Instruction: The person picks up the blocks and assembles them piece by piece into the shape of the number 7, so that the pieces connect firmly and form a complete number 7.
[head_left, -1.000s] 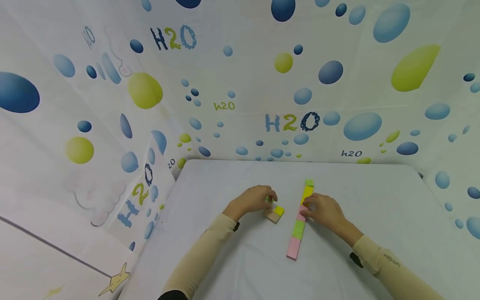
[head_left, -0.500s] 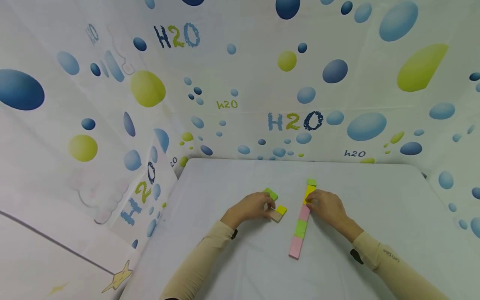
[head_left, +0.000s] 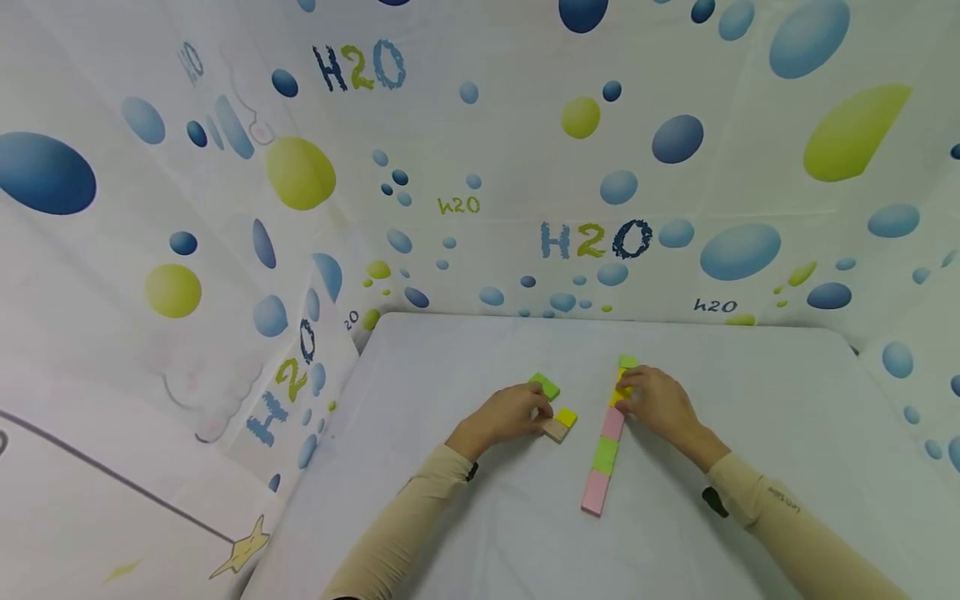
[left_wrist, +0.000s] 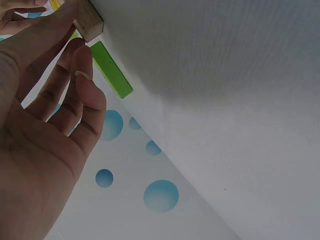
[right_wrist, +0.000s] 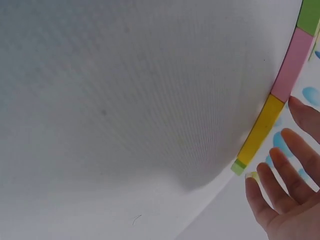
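Note:
My left hand [head_left: 504, 415] [left_wrist: 47, 140] has thumb and fingers around the near-left end of a plain wooden block [head_left: 556, 429] [left_wrist: 90, 22]. Against that block lies a small yellow block [head_left: 567, 417], and a green block [head_left: 546, 387] [left_wrist: 112, 70] sits just behind. A slanting row holds a small green block [head_left: 627, 361] [right_wrist: 238, 167], a yellow block [right_wrist: 261, 130], a pink block [head_left: 612, 423] [right_wrist: 294, 62], a green block [head_left: 606, 456] and a pink block [head_left: 596, 492]. My right hand [head_left: 663, 410] [right_wrist: 290, 202], fingers extended and apart, is at the yellow block's right side.
A white cloth covers the table [head_left: 450, 358]. Behind it and at the left hang white sheets [head_left: 510, 125] printed with blue and green spots. The table's far edge runs beyond the row of blocks.
My left hand has come nearer on the table, uncovering the green block, and its fingers have come to the wooden block. My right hand has moved slightly farther up the row.

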